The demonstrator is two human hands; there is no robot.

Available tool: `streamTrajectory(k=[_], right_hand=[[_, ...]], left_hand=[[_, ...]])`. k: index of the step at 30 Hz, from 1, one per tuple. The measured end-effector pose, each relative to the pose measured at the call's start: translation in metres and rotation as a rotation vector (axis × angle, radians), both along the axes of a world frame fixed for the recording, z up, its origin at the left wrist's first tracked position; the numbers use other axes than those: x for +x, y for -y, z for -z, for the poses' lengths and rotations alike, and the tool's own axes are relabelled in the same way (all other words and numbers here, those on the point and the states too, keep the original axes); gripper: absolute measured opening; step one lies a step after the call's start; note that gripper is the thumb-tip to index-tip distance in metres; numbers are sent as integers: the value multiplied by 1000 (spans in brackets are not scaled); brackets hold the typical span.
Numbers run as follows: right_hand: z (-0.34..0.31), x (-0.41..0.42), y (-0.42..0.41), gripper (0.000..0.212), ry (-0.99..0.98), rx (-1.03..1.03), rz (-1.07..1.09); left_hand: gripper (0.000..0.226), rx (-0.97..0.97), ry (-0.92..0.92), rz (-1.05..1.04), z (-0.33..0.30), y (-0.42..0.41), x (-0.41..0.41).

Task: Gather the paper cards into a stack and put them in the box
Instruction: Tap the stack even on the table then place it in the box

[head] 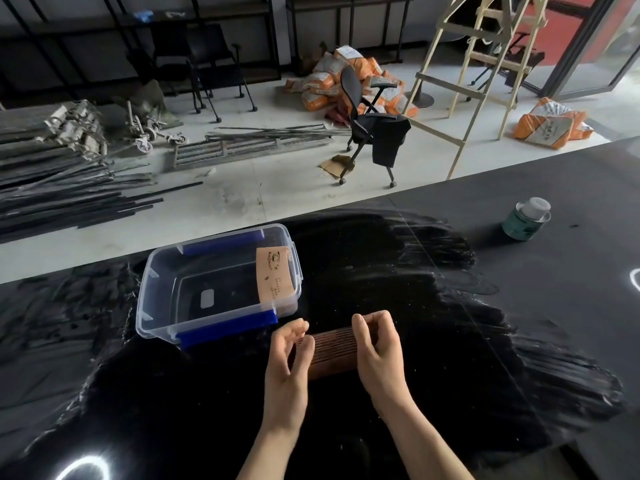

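Observation:
A stack of brown paper cards stands on edge on the black table, held between both hands. My left hand presses its left end and my right hand grips its right end. The clear plastic box with blue clips sits just up and left of the hands. One brown printed card leans inside the box against its right wall.
A green tin with a white lid stands at the table's far right. The table's far edge runs diagonally behind the box. Beyond it, on the floor, are an office chair, metal bars and a wooden ladder.

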State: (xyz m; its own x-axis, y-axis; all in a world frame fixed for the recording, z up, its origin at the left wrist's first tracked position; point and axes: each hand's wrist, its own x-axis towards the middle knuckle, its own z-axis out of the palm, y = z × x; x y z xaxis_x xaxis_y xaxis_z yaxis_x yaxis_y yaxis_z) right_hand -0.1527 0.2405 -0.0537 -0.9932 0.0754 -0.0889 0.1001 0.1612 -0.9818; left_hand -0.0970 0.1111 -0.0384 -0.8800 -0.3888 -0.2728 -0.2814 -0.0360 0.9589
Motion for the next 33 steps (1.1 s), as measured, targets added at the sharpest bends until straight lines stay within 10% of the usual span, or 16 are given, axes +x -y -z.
streamTrajectory(k=[7, 33], right_hand=[[6, 0, 1, 31, -12, -46, 36], [11, 1, 10, 41, -61, 0, 57]], left_hand=[[5, -47, -37, -373, -1, -31, -21], [23, -196, -44, -384, 8, -27, -16]])
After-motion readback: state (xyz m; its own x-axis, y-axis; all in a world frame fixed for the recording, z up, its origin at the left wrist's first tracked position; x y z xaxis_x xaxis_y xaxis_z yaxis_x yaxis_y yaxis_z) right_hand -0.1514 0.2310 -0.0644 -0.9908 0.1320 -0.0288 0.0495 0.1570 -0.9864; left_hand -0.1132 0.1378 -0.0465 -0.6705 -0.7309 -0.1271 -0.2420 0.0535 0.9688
